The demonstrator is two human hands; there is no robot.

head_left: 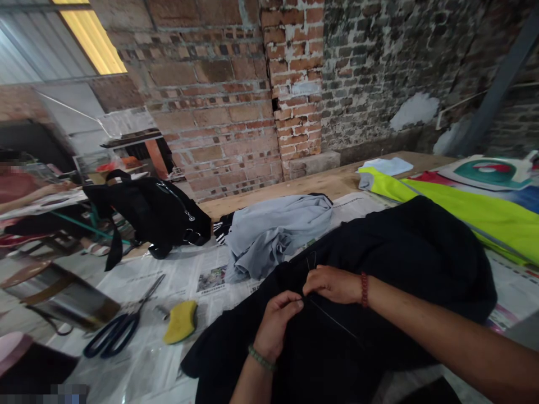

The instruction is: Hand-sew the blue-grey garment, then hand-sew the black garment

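Note:
Dark navy cloth (404, 241), bunched and thick, covers the near part of the table under both hands. My left hand (275, 317), with a green bead bracelet, is closed in a pinch on a fold of it. Close beside, fingertips almost meeting, my right hand (330, 285) wears a red bead bracelet and is closed too. A pale thread (334, 318) runs from between the hands down to the right across the cloth, and a thin loop of it rises above the right fingers. Any needle in the right fingers is hidden.
Dark-handled scissors (122, 325), a yellow sponge (181, 322) and a metal flask (63, 294) are on the left. Beyond lie a black bag (151, 210) and grey cloth (280, 224) on newspaper. An iron (490, 171) sits right, behind a neon-yellow garment (458, 210). Another person sits far left.

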